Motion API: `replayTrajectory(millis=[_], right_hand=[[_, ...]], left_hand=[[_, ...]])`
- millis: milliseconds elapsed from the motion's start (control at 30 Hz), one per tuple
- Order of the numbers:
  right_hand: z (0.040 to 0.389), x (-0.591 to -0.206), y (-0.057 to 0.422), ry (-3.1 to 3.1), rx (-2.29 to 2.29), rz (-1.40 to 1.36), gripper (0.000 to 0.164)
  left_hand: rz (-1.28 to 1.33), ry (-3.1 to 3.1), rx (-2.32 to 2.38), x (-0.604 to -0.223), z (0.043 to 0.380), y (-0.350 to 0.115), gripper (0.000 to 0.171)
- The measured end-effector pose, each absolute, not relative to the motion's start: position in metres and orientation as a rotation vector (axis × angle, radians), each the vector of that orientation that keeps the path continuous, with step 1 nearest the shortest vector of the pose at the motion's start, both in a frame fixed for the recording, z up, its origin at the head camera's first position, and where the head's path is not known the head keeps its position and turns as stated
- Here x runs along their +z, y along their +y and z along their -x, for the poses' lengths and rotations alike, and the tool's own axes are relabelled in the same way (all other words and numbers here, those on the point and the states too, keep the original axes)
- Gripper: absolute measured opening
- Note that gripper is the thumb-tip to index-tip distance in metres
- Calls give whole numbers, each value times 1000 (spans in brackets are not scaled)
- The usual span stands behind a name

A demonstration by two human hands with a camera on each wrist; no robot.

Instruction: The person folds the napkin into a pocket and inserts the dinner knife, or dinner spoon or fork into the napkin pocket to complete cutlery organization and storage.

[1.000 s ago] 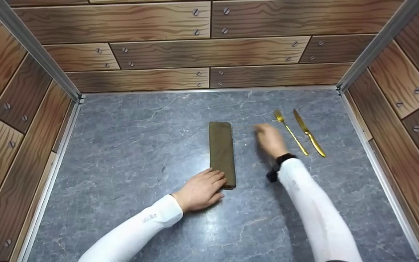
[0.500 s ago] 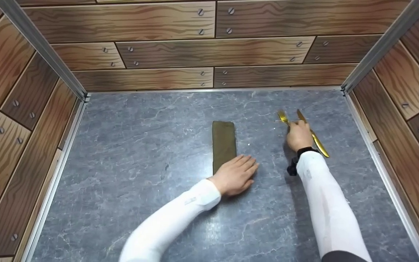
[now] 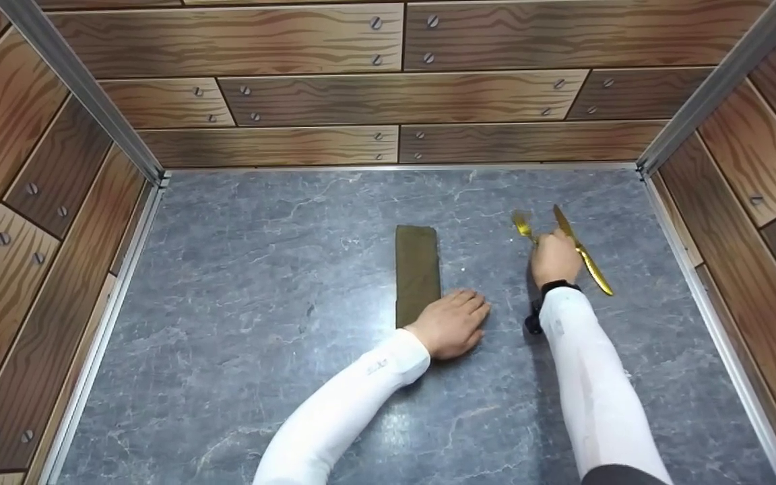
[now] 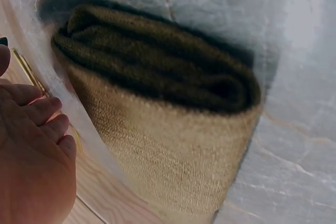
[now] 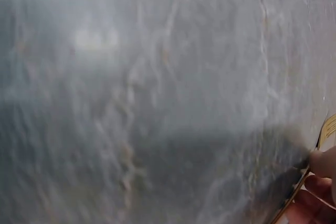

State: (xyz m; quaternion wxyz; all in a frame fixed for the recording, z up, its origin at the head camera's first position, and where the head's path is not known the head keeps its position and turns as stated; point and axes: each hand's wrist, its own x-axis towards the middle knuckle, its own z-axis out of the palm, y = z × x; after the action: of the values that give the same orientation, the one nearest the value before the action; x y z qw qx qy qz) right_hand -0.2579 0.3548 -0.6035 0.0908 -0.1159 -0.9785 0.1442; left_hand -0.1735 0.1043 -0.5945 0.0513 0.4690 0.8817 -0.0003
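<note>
A folded olive-brown cloth (image 3: 417, 269) lies lengthwise on the grey tabletop. My left hand (image 3: 452, 323) is stretched out beside and over its near right side, hiding the near end in the head view. From the left wrist, the cloth's layered folded end (image 4: 157, 61) shows, with the fingers relaxed next to it. My right hand (image 3: 556, 258) pinches a gold fork (image 3: 521, 223) by its handle, tines pointing away; the thumb and fingers on the handle show in the right wrist view. A gold knife (image 3: 593, 269) lies just right of that hand, its middle partly covered.
Wood-patterned walls (image 3: 307, 98) enclose the tabletop (image 3: 260, 256) at the back and both sides. Metal rails (image 3: 102, 310) run along its edges. A black band with a small device (image 3: 535, 322) sits on my right wrist.
My right hand moved right to the fork and took hold of its handle; the fork has since shifted slightly nearer. My left hand slid from the cloth's left side across to its right.
</note>
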Motion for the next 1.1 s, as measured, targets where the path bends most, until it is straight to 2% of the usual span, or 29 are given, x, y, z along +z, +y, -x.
replayTrajectory(millis=[400,667,933,1100], right_hand=[[253,-608,350,-2860,478,349,18],[253,-595,340,-2818,656,274,19],[256,-567,317,-2562,1383,365,23],[253,-549,292,-2287,1948,379,26]], left_hand=[[-1393,2559,276,-592,175,106,53],[-1126,2507,809,-588,182,96,49],[-698,2366,1405,-579,188,91,40],[-510,2352,1594,-579,192,87,38]])
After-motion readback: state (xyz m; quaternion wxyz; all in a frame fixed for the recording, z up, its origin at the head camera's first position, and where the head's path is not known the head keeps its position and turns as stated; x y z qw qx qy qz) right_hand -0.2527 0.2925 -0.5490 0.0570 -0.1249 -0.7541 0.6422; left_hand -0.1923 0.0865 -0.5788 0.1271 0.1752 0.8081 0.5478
